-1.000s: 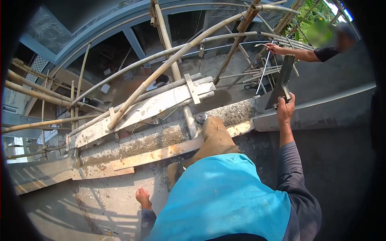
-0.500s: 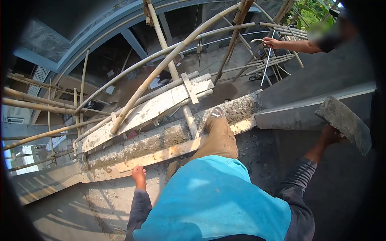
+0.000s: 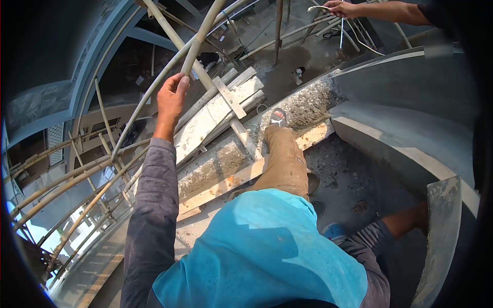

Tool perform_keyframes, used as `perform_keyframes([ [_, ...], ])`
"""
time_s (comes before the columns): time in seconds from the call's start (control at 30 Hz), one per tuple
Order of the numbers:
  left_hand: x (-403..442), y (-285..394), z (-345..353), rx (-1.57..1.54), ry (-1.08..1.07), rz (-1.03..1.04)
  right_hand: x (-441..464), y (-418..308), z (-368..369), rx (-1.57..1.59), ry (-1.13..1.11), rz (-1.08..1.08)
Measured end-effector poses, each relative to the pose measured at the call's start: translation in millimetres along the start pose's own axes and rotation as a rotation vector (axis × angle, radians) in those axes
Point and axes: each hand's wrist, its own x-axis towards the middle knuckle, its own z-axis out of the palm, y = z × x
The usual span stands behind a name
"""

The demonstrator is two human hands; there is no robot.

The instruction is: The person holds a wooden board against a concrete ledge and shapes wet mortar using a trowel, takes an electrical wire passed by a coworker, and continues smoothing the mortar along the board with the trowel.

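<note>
My left hand [image 3: 171,97] is closed around a slanting bamboo pole [image 3: 201,38] of the scaffold, its arm stretched forward. On the right, a flat grey cement-smeared plastering float [image 3: 440,231] stands nearly on edge. My right hand [image 3: 423,216] is gripping it from behind, and the float hides most of the fingers. My foot [image 3: 278,117] in a sandal rests on the rough concrete ledge [image 3: 308,105], beside a wooden plank [image 3: 221,187].
Another person's hand [image 3: 339,7] holds a pale cable or hose at the top right. White-stained boards [image 3: 215,115] lie across the scaffold, with a lower floor [image 3: 308,56] visible beyond. A smooth grey wall [image 3: 411,77] curves along the right. Several bamboo poles [image 3: 61,179] cross at left.
My left hand has moved up and forward from beside the plank onto the bamboo pole. The float in my right hand has dropped lower and turned more upright. My view has shifted.
</note>
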Motion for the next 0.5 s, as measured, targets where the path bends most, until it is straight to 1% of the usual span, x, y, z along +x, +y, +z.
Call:
perform_keyframes([
  [0.07,24.7,-1.1,19.9,0.163,-0.086,0.049,-6.3,2.6,8.9,-0.003,-0.057,0.056],
  [0.13,28.5,1.4,29.2,0.158,-0.173,0.015,-11.7,5.0,10.6,-0.009,-0.106,0.118],
  [0.2,27.6,-16.1,29.0,0.188,-0.137,-0.072,-16.0,5.8,11.1,-0.005,-0.157,0.170],
  [0.23,22.0,-26.6,24.6,0.281,-0.113,-0.108,-17.2,5.6,11.0,-0.005,-0.175,0.185],
  [0.27,13.7,-31.0,17.1,0.372,-0.086,-0.145,-18.7,5.9,11.9,0.002,-0.196,0.206],
  [0.33,-10.9,-23.1,-0.5,0.593,-0.188,-0.427,-23.1,4.4,13.0,0.007,-0.239,0.238],
  [0.4,-46.6,-27.6,-18.9,0.939,-0.403,-0.511,-27.8,1.6,14.0,0.020,-0.283,0.257],
  [0.47,-96.7,-12.2,-27.0,1.114,-0.519,-0.608,-32.0,-0.5,17.1,0.031,-0.328,0.279],
  [0.5,-121.6,-1.1,-27.0,1.064,-0.503,-0.632,-33.2,-1.7,19.5,0.036,-0.349,0.285],
])
